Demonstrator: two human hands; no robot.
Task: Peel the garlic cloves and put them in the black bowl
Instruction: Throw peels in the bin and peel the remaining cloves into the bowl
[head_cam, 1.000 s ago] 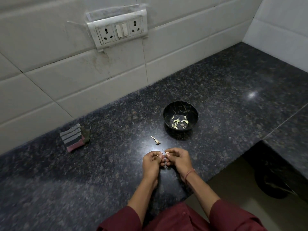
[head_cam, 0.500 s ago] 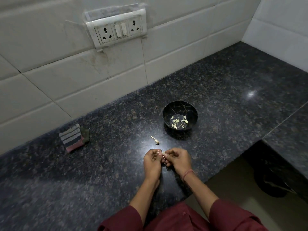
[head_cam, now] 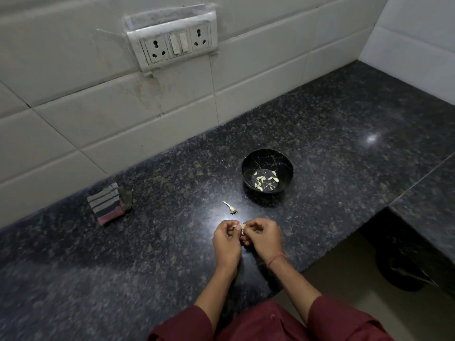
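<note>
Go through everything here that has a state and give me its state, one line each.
Left hand: curled, pinching the clove.
Right hand: curled, pinching the clove.
Garlic clove: pinched between both hands; peel progress unclear.
Black bowl: upright, holding peeled cloves.
Garlic stem: lying loose on the counter.
Striped cloth: folded, lying flat.
Wall sockets: nothing plugged in.

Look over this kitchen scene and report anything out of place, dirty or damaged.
A garlic stalk lies loose on the counter, short of the bowl. The socket plate wears loose plastic wrap, with stains on the tile below.
</note>
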